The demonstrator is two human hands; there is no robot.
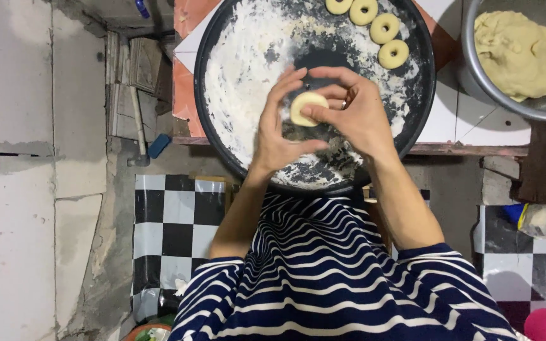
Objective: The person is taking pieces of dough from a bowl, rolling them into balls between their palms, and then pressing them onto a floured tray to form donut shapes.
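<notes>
Both grips, left hand (277, 129) and right hand (356, 113), clamp a pale dough piece (304, 106) at frame centre, above a floured black tray (222, 95) bearing ring-shaped dough pieces (384, 28) at upper right.

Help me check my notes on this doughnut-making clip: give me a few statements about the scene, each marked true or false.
1. Both hands, left hand and right hand, hold one dough piece. True.
2. The round tray is dusted with flour. True.
3. Ten dough rings lie on the tray. False: four show, one cut off by the picture's edge.
4. The metal bowl at the right is empty. False: it holds a dough mass.
5. The person wears plain sleeves. False: striped sleeves.
</notes>
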